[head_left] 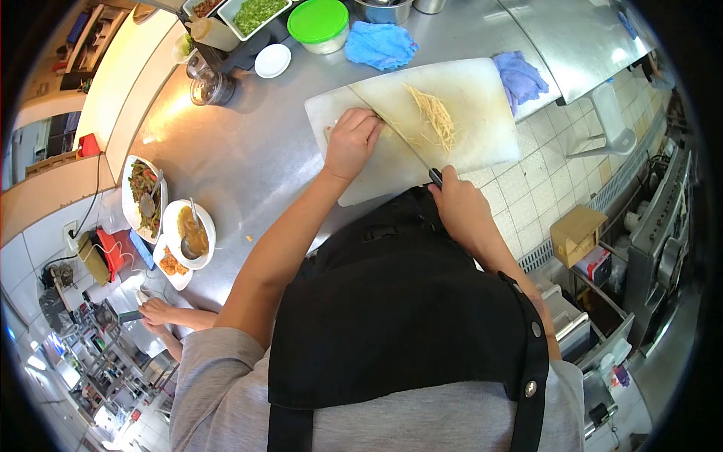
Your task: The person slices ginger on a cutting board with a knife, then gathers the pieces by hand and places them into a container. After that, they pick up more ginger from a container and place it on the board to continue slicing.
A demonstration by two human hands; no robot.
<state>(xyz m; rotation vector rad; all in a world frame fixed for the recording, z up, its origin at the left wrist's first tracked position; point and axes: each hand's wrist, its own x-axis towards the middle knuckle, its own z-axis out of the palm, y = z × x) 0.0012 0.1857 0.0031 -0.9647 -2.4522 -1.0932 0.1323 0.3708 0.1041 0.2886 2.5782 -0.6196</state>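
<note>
A white cutting board [482, 113] lies on the steel counter. My right hand [461, 205] is wrapped round the black handle of a knife [407, 139], whose long blade reaches across the board to the upper left. On the board's left part, my left hand [352, 143] has its fingers bent and pressed together beside the blade; what they hold, if anything, is hidden under them. To the right of the blade lies a pile of thin pale yellow strips [433, 117], with a few loose strips near the blade.
Behind the board are a blue cloth [380, 45] and a green-lidded tub [318, 22]; a purple cloth [520, 79] touches its right edge. Bowls of food [208, 218] stand at the left. Another person's hands [156, 313] hold a dark object at lower left.
</note>
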